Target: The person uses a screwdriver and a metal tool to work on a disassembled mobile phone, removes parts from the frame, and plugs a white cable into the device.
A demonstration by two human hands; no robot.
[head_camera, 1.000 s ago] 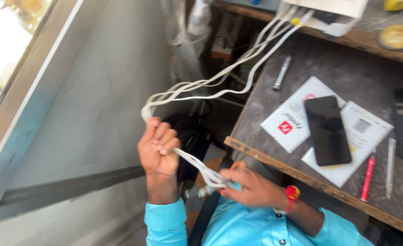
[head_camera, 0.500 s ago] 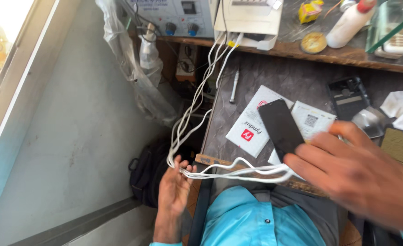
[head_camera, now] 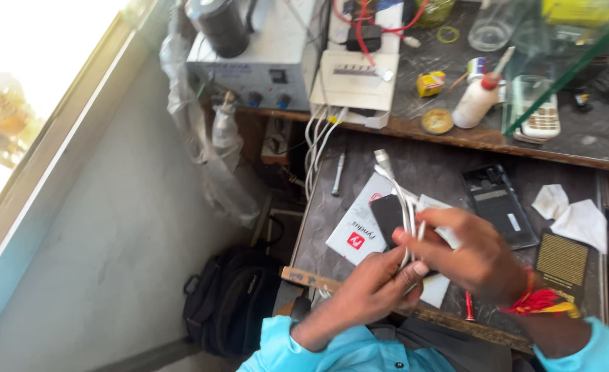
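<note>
A bundle of white cables (head_camera: 406, 207) is pinched between both my hands over the dark work tray (head_camera: 428, 169). My left hand (head_camera: 376, 289) grips the cables from below, my right hand (head_camera: 466, 251) closes on them from the right; a red thread band is on that wrist. The cable plugs stick up toward the back. A black phone (head_camera: 387, 213) lies under my hands on white papers (head_camera: 356, 231). More white cables (head_camera: 318, 141) hang from a white box (head_camera: 352, 79) on the shelf.
A second dark phone (head_camera: 500, 203) and crumpled tissues (head_camera: 573, 217) lie on the tray at right. The shelf holds a grey bench unit (head_camera: 263, 65), a white glue bottle (head_camera: 480, 96) and a keypad phone (head_camera: 542, 117). A black backpack (head_camera: 232, 300) sits on the floor by the wall.
My hands have come together over the tray, gathering the loose cables into a tight bundle. The view has swung up and right, showing more of the shelf.
</note>
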